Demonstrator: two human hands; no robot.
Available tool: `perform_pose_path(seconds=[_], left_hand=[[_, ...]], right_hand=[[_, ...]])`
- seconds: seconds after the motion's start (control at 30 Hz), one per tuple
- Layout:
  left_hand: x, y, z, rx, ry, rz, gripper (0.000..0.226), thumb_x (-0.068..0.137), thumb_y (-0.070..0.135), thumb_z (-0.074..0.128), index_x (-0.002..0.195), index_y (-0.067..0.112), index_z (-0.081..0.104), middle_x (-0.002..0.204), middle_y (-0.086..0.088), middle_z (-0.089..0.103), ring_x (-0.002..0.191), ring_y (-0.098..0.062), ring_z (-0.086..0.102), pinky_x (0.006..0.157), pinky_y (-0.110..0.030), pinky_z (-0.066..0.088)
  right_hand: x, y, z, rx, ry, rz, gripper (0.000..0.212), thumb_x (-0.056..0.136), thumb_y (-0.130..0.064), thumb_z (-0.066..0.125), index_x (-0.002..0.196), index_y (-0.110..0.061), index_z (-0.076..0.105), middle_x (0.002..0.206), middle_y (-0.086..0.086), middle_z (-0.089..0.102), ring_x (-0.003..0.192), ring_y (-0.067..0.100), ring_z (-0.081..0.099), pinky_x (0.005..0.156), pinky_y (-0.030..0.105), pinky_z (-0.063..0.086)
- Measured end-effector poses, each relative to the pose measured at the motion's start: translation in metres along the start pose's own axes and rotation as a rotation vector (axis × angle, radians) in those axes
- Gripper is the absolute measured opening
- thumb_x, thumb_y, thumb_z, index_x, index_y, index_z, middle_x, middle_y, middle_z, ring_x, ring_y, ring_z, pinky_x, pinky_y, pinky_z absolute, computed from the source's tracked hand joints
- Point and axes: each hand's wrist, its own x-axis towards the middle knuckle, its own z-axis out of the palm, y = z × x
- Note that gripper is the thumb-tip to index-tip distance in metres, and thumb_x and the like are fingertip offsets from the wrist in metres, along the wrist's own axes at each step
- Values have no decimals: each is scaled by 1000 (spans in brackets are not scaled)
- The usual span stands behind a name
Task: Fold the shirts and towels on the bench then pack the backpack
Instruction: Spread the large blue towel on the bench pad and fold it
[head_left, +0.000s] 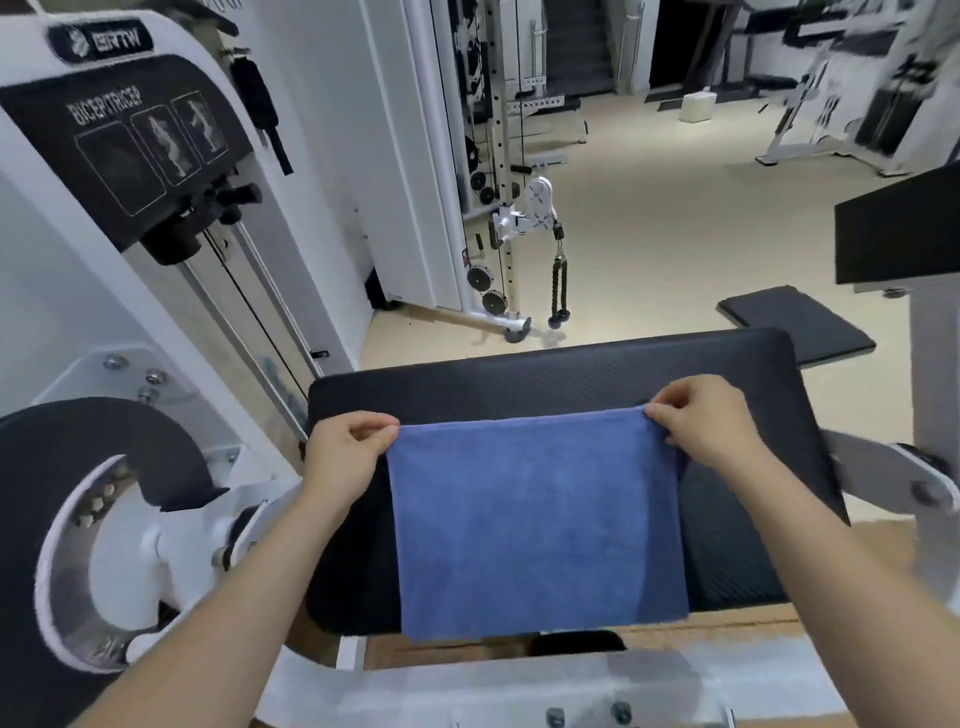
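Pinching the towel (535, 519) by its two far corners, the left hand (345, 449) and the right hand (701, 423) each hold a narrow grip, thumb and curled fingers closed on the hem. Between the two grips the far hem runs straight and fairly taut. Below the grips the blue cloth spreads over the bench (545, 374), and the edge farthest from the grips hangs just past the pad's near side, toward the person. Beyond the grips, bare black pad shows. Whether the held hem rests on the pad or is raised a little off it, I cannot tell. No shirts and no backpack are in view.

The step in hand looks like a fold of this towel, with most of the task not yet done. To do it well, both grips should travel together and level, so that the hem between them stays straight and does not sag in the middle. Each pinched corner should land squarely on the free corner on its own side. The cloth looks soft and limp, so a slack hem would likely wrinkle or skew the fold. The overhanging edge may slide off the pad if the cloth is dragged toward the person, so lifting rather than pulling seems wiser. Release only once the edges match, then press the crease flat outward from between the grips.
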Motion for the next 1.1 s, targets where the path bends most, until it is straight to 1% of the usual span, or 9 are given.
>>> perform_pose_path(seconds=[0.1,0.3,0.47,0.57,0.7,0.8,0.93,1.03,1.1], left_hand=[[30,0,16,21,51,3,23,83,9,72,75,30,72,79,11,72,76,-2,65,71,-18,47],[71,5,27,24,174,-32,21,82,12,74,74,31,71,79,13,71,68,6,63,63,-9,43],[85,-1,33,-20,231,-47,16,78,10,77,77,25,74,73,17,69,62,12,61,55,0,41],[89,-2,38,-71,269,-73,12,79,14,77,80,26,74,73,17,70,62,11,62,56,-3,43],[92,1,42,-45,270,-125,7,80,21,75,85,25,75,76,17,69,70,5,63,51,-2,39],[91,10,42,8,212,-131,12,85,22,70,96,22,72,85,13,66,74,2,58,55,-6,36],[62,9,31,-78,170,-81,26,85,23,70,111,25,63,91,5,62,77,-6,57,67,-18,42],[2,-23,20,-111,151,-58,19,83,25,71,97,37,65,90,7,66,78,-7,61,70,-23,46],[-45,-53,17,-55,119,-117,18,85,24,71,91,40,65,87,10,67,81,-6,63,68,-22,45]], right_hand=[[29,-2,22,-39,117,-56,13,91,-25,61,83,-19,69,81,-3,66,85,22,62,68,29,41],[75,-13,38,1,214,-173,17,93,-29,59,90,-18,72,93,0,68,82,16,53,68,29,38],[92,-13,38,115,173,-39,8,84,-37,69,81,-31,72,86,-14,68,83,12,61,65,30,45],[100,-17,33,166,140,31,11,77,-36,76,71,-30,70,78,-15,68,77,12,63,61,27,44],[99,-21,34,156,146,47,10,79,-37,74,74,-29,70,83,-13,70,78,13,63,63,28,44],[91,-24,33,102,108,-26,11,87,-37,64,92,-28,69,90,-6,69,91,15,61,68,30,43],[59,-18,22,177,64,-115,44,92,-33,58,134,-20,51,111,3,57,96,16,57,83,32,46],[0,19,20,238,153,-8,36,89,-30,61,124,-25,58,104,-3,61,86,8,58,79,31,43],[-49,52,31,324,144,143,21,89,-25,62,109,-25,67,96,-4,68,89,16,63,82,40,50]])
